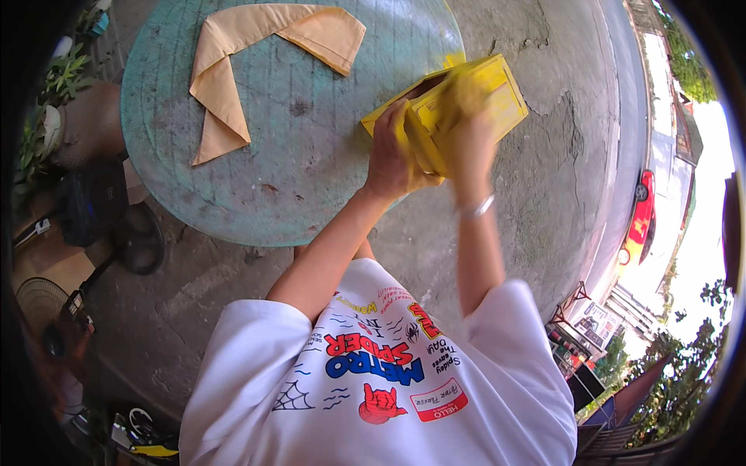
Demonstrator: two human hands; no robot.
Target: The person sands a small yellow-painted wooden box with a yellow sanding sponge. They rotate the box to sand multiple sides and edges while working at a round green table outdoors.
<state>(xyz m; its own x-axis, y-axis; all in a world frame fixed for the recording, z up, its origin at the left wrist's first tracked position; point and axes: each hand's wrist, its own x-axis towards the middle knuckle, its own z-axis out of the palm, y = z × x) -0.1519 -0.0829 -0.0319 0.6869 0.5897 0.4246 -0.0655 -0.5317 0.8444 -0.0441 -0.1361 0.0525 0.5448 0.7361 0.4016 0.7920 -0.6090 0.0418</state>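
A yellow, open-sided box [507, 97], which looks wooden, is tilted at the right edge of the round table. My left hand [392, 155] grips its near left side, fingers wrapped over the edge. My right hand [471, 147] is smeared by motion in front of the box. At its fingers is a crumpled yellow thing [464, 95], perhaps a cloth or sponge, too blurred to name; it is against or just over the box. Part of the box is hidden behind both hands. A tan folded cloth [214, 81] lies bent on the table, apart from my hands.
The round table [287, 179] has a worn green top, with a yellow smear near the box. Cracked concrete floor [544, 179] runs to the right. At the left stand a black device [93, 202] and a fan [43, 303]. A red car [639, 221] is far right.
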